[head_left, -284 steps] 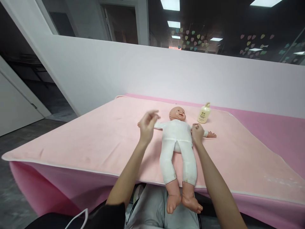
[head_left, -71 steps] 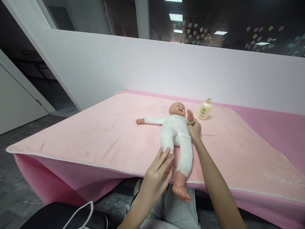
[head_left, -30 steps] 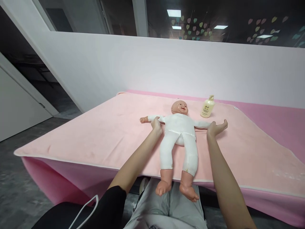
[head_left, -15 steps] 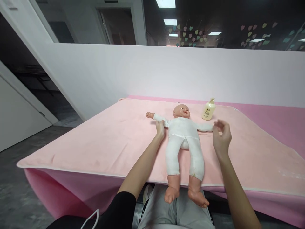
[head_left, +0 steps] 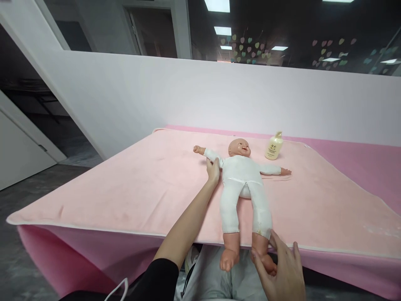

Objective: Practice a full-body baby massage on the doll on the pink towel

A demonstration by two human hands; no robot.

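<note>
- The pump bottle (head_left: 273, 147), upright right of centre, bore a dark face-like mark with lines of print below, too small for you to read.
- Faint pale marks at the lower right of the peach cloth (head_left: 140, 179) could not be made out either.
- Your doll (head_left: 242, 170), in white, lay on its back right of centre, on the cloth spread over the pink-covered worktop (head_left: 351, 165).
- Its long axis ran nearly up and down the frame: head toward the top, feet at the bottom, past the cloth's near edge and above your grey trousers (head_left: 216, 267).
- Its face turned toward the right of the frame; one arm stretched up and left, the other out to the right, below the bottle and apart from it.
- Your left hand (head_left: 213, 170) was grasping the doll's arm on the frame's left, close to the shoulder.
- Your right hand (head_left: 283, 267), at the bottom right, had its fingers parted, thumb and fingers on either side of the doll's right-hand foot in the frame; you could not tell how firmly they touched.
- Behind the worktop stood a white wall (head_left: 200, 92), with heart-shaped decals (head_left: 249, 49) at the upper right.
</note>
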